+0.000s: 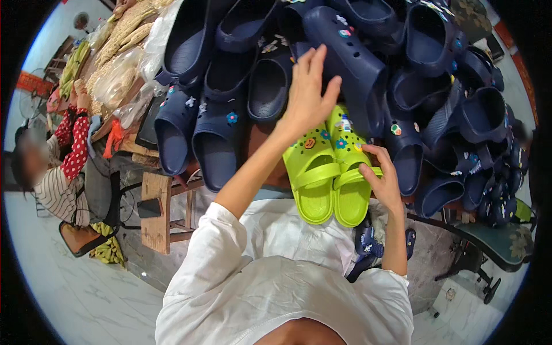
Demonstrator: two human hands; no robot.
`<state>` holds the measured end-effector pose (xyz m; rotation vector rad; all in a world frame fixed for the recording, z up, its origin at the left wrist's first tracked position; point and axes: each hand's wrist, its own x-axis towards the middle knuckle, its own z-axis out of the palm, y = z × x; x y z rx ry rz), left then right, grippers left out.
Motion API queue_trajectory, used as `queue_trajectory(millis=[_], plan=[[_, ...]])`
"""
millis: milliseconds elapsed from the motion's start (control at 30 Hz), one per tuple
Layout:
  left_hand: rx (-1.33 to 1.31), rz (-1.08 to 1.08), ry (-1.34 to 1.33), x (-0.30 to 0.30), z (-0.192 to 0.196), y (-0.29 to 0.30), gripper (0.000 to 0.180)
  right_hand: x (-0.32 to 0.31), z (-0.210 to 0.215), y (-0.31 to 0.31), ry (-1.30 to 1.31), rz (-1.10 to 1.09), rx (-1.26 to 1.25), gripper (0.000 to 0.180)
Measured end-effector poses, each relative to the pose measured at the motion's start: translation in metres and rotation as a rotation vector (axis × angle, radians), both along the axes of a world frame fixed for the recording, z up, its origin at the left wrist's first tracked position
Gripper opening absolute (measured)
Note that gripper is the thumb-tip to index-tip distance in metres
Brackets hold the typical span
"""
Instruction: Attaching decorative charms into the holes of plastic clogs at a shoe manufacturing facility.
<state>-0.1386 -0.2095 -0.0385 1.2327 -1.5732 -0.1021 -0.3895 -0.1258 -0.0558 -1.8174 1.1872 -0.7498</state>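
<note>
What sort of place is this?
Perhaps a small, informal workshop: many navy clogs heaped together, lime clogs in front, and another person off to the left.

Left head-worn fisheye camera, facing down, close range.

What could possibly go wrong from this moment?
The lime clogs jut over the white clothing and might drop if the right hand, touching one, moves away.

The navy clogs overlap in a pile; the left hand, close to an upper navy clog, could nudge it loose.

The phone lies near the edge of a wooden stool and might fall if bumped.
</note>
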Motion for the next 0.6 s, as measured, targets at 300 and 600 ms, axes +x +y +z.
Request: queue_trajectory(millis=[300, 600], plan=[[0.237, -0.181, 0.229, -0.01, -0.007, 0.136, 0.066, -0.003, 0.0, -0.003, 0.012, -0.017, -0.027, 0.047], [0.349, -0.074, 0.036, -0.021, -0.048, 0.167, 0.059, 0.0, 0.009, -0.005, 0.154, 0.114, -0.216, 0.049]])
